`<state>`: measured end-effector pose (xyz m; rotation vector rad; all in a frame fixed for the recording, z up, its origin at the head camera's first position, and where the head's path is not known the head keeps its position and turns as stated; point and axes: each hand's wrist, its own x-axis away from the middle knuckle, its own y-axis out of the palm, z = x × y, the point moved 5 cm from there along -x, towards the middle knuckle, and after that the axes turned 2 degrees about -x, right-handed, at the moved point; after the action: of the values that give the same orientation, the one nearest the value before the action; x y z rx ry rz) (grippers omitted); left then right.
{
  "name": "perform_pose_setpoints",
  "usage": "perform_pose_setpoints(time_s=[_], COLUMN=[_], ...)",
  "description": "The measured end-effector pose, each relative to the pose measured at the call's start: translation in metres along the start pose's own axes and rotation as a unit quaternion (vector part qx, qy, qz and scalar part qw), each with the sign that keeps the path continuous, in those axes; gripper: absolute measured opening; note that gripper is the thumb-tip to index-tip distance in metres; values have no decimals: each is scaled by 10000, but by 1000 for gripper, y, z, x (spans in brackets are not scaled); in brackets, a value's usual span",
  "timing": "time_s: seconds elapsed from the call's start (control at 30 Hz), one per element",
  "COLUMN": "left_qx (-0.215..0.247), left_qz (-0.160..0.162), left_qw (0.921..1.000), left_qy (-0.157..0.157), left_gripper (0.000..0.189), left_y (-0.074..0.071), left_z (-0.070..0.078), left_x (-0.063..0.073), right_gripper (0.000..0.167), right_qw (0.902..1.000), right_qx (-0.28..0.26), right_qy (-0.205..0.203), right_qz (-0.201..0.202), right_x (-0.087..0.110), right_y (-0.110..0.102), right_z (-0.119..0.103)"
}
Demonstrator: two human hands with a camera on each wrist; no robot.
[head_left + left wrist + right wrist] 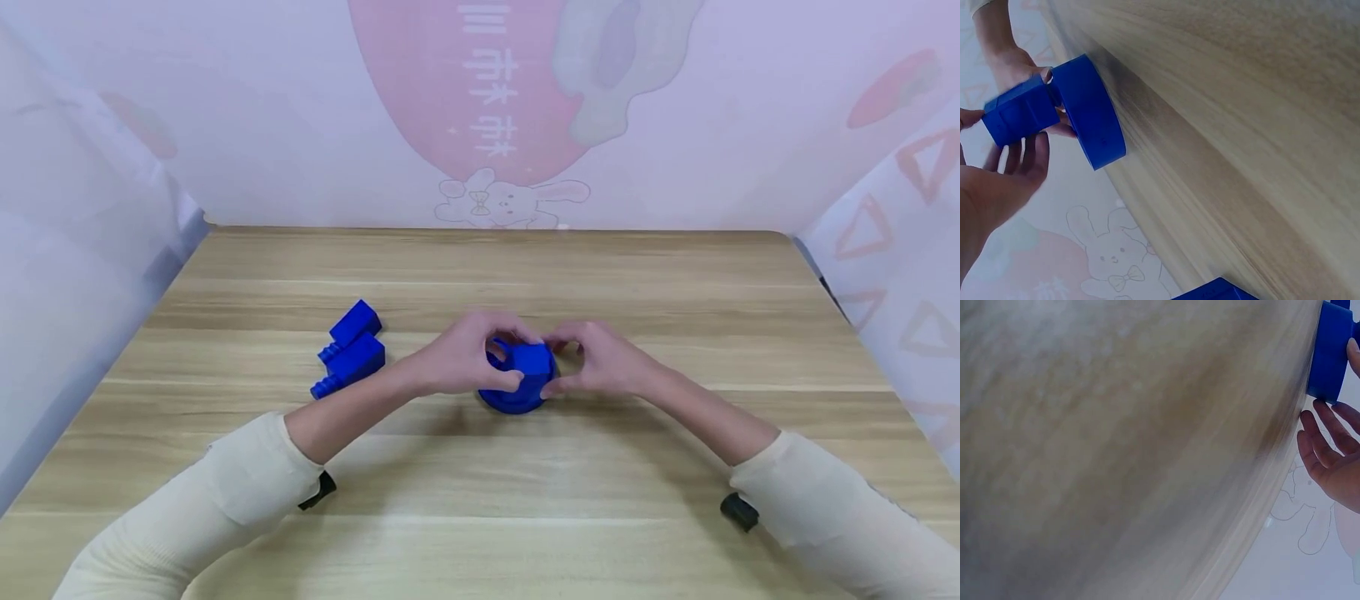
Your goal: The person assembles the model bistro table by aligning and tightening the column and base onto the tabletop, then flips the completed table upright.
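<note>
Near the middle of the table, my left hand [465, 357] grips a blue rectangular block [532, 360] between thumb and fingers. The block stands on end over a round blue base [513, 405], as the left wrist view shows, with a narrow neck between the block [1020, 114] and the base [1089, 112]. My right hand [603, 362] holds the base by its right side, thumb in front and fingers behind. In the right wrist view, fingertips of the right hand [1340, 472] reach the rim of the base [1329, 353].
Left of the hands, two more blue blocks, a farther one [357, 322] and a nearer one [358, 358], lie side by side with threaded ends. The left forearm passes close to them. A printed cloth wall [300, 167] rises behind the wooden table [480, 517].
</note>
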<state>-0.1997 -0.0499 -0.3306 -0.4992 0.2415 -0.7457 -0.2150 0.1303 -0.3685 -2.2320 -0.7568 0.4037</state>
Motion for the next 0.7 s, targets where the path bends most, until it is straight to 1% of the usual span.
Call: perform_pose_setpoints(time_s=[0.1, 0.17, 0.23, 0.3, 0.37, 0.53, 0.6, 0.7], left_qx=[7, -95, -272, -408, -550, -660, -667, -645], left_qz=[-331, -483, -527, -473, -327, 94, 185, 240], left_qw=[9989, 9975, 9959, 9955, 9963, 9978, 9975, 9976], left_qy=[324, 515, 676, 712, 576, -44, -150, -109], left_gripper=[42, 42, 41, 44, 47, 47, 47, 46], left_y=[2, 5, 7, 9, 11, 10, 9, 8], left_z=[2, 3, 3, 3, 2, 0, -1, 0], left_x=[2, 2, 2, 2, 2, 2, 2, 3], right_gripper=[60, 59, 58, 56, 55, 62, 63, 63], right_qw=[10000, 10000, 9999, 9999, 9999, 9999, 9999, 9999], right_qx=[4, 12, 18, 24, 18, -49, -44, -7], right_qy=[-44, -83, -103, -110, -111, -92, -92, -99], right_qz=[3, 8, 4, -3, -28, -74, -77, -79], right_x=[0, 0, 1, 2, 2, 2, 2, 1], right_y=[0, -1, -1, -1, 0, 0, 0, 0], right_z=[0, -1, -1, -1, -1, -1, -1, -2])
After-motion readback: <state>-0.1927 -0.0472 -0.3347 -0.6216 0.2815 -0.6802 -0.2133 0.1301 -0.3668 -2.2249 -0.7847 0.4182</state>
